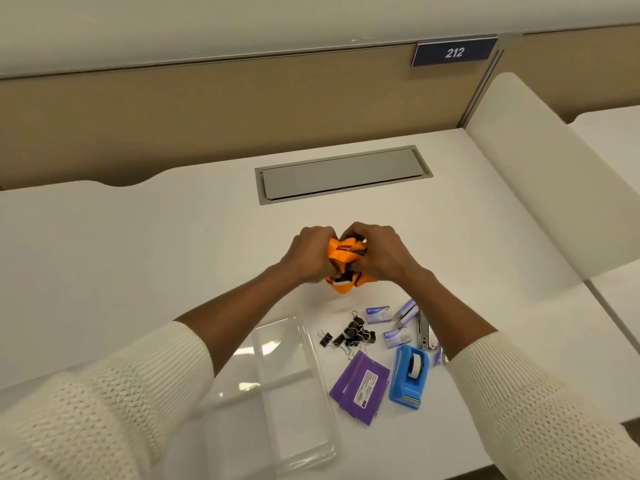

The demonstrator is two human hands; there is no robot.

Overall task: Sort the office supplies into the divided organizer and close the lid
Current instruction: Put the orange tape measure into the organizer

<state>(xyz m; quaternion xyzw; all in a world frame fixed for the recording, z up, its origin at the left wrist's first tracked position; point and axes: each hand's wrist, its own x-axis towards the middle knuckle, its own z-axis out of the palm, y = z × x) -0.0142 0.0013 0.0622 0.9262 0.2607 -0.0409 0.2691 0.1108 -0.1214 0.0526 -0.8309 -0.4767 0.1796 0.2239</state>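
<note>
Nearest the camera, two forearms in cream knitted sleeves [86, 420] are seen reaching forward over a white surface [138, 237]. Between the arms, a clear plastic organizer [294, 393] is laid flat on the surface, long side running away from the viewer; dividers can be made out inside it, and its compartments look empty, though glare makes this hard to judge. Whether a lid is attached cannot be told.

Just right of the organizer, a purple packet [360, 386] with a white label is lying flat, and beside it a blue tape dispenser [410, 375] with a roll of tape in it. Slightly farther off, a loose cluster of black binder clips [349, 334] is scattered, with two small staple boxes [379, 314] to its right. A purple stapler [408, 311], opened out, is partly hidden by the right forearm.

Farther still, an orange cloth item with black and white markings [346, 261] is held above the surface by both hands. The left hand [308, 254] and right hand [377, 252] are pressed close together, fingers curled tightly into the bunched fabric.

Beyond the hands, a grey recessed cable hatch [343, 174] is set into the surface. At the back, a tan partition panel [173, 116] carries a blue sign reading 212 [454, 51].
</note>
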